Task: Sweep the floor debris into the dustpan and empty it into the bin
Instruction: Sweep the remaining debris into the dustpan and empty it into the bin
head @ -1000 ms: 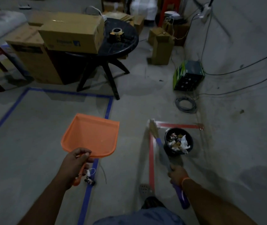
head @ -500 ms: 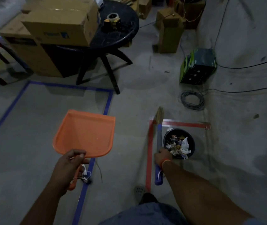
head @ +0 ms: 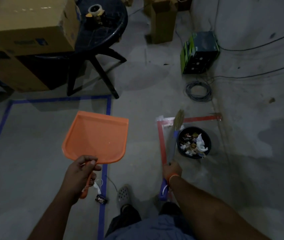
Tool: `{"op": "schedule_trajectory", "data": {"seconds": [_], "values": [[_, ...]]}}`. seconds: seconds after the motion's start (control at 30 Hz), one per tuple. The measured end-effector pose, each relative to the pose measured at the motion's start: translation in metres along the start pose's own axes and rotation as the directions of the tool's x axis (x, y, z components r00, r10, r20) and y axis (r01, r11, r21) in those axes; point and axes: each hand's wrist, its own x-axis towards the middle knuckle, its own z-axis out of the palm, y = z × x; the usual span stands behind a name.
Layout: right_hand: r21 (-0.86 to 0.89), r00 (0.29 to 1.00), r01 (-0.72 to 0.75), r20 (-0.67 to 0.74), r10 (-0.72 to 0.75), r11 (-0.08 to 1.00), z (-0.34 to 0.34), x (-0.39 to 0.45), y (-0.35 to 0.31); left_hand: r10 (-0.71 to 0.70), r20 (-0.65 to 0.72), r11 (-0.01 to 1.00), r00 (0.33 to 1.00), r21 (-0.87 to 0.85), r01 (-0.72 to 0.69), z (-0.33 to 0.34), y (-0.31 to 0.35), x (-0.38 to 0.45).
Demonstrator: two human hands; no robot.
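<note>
— Where does the leftover debris (head: 99, 194) lie from our grips?

— On the floor by the blue tape line (head: 103, 186), just below our left hand (head: 80, 172), well apart from the bin (head: 194, 142). That hand is nearer; its fingers are curled round the handle of the orange dustpan (head: 96, 137), whose pan is held up off the floor, mouth pointing away from us and looking empty.

— And the broom (head: 173, 141)?

— Our right hand (head: 172, 169) is wrapped round its handle. Its long axis runs away from us, bristles resting by the red tape (head: 161, 139), just beside the bin.

— Counts?

— We make it one dustpan, one broom, one bin already holding scraps, and two or three small bits on the floor. We judge the broom must cross over to the left.
</note>
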Motion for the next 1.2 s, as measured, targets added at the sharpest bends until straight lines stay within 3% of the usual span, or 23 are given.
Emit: {"op": "schedule_trajectory", "data": {"seconds": [0.13, 0.43, 0.6, 0.8, 1.1, 1.2], "values": [[0.086, 0.996, -0.092, 0.000, 0.093, 0.992, 0.025, -0.003, -0.020, -0.003, 0.100, 0.999, 0.995, 0.035, -0.001, -0.029, 0.011, 0.033], [0.116, 0.988, -0.150, 0.053, 0.145, 0.982, 0.078, 0.015, -0.018, 0.011, 0.148, 0.998, 0.989, 0.059, -0.020, -0.096, 0.012, 0.078], [0.014, 0.997, -0.045, 0.061, 0.044, 0.999, 0.059, -0.041, -0.020, -0.003, 0.192, 0.998, 0.981, 0.054, -0.008, -0.102, 0.007, 0.095], [-0.109, 0.996, 0.088, 0.025, -0.086, 0.990, 0.051, -0.082, 0.028, -0.003, 0.250, 0.998, 0.968, 0.056, -0.011, -0.097, 0.002, 0.107], [-0.104, 0.999, 0.021, -0.047, -0.026, 0.994, 0.032, -0.050, 0.035, -0.001, 0.230, 0.999, 0.973, 0.051, -0.011, -0.111, -0.003, 0.100], [-0.123, 1.000, -0.004, 0.025, 0.007, 0.992, 0.009, -0.027, 0.017, -0.004, 0.202, 0.998, 0.979, 0.056, -0.007, -0.119, -0.005, 0.096]]}}
